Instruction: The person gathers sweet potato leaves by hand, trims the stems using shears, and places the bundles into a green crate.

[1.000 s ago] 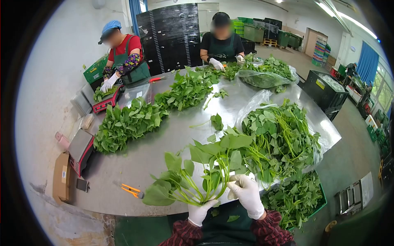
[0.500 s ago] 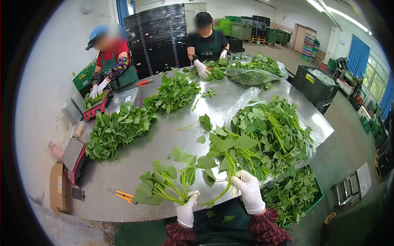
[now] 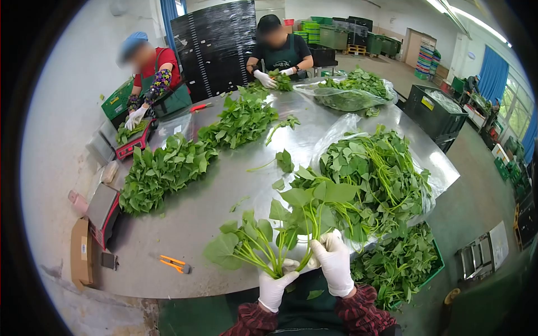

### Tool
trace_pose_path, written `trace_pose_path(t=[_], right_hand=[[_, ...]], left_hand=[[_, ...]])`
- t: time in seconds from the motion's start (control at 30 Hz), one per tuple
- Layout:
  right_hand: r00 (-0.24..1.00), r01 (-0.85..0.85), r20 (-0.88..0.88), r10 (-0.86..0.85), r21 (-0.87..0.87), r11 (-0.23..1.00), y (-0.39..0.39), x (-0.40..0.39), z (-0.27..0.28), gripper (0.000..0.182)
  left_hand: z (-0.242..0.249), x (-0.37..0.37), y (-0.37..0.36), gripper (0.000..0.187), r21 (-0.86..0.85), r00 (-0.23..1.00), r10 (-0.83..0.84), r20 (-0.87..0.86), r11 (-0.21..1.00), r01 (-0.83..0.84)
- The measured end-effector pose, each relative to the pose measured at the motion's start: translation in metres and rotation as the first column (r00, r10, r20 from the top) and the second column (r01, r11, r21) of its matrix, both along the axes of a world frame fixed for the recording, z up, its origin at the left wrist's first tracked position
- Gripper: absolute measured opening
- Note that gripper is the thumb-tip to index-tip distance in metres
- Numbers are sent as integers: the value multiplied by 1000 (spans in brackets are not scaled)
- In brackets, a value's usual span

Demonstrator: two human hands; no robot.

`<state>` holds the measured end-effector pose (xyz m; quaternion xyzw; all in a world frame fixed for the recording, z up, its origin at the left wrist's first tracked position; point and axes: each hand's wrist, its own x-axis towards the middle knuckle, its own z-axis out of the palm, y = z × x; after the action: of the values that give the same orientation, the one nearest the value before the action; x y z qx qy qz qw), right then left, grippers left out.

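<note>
Hands (image 3: 336,267) in white gloves (image 3: 274,291); dark red sleeves (image 3: 365,311) with black pattern; dark green apron (image 3: 301,309).

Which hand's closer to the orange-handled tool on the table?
Left. The orange-handled tool lies off to the left of both hands; the left hand, holding leafy stems, is nearer it, with the right hand farther right.

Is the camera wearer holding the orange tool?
No, the orange tool lies on the metal table, apart from the left hand and the right hand.
</note>
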<state>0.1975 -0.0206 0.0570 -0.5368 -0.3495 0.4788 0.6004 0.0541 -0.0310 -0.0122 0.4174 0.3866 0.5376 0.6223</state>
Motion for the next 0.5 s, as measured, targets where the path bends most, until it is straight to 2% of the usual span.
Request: trace_pose_path(t=[0.07, 0.2, 0.3, 0.37, 0.5], right_hand=[[999, -9, 53, 9, 6, 1000, -1, 2, -1, 13], [999, -48, 23, 48, 23, 999, -1, 0, -10, 12], [996, -77, 41, 76, 11, 997, -3, 1, -9, 11], [996, -88, -21, 89, 2, 996, -4, 4, -10, 10], [991, -10, -132, 12, 23, 1000, -9, 0, -10, 9]], left_hand=[[7, 1, 0, 28, -106, 1000, -28, 2, 994, 28], [20, 6, 6, 25, -74, 997, -81, -20, 994, 79], [30, 11, 6, 19, -127, 999, -41, -27, 991, 37], [31, 14, 6, 15, -164, 997, 20, 76, 986, -7], [28, 18, 3, 14, -190, 989, 108, 103, 978, -87]])
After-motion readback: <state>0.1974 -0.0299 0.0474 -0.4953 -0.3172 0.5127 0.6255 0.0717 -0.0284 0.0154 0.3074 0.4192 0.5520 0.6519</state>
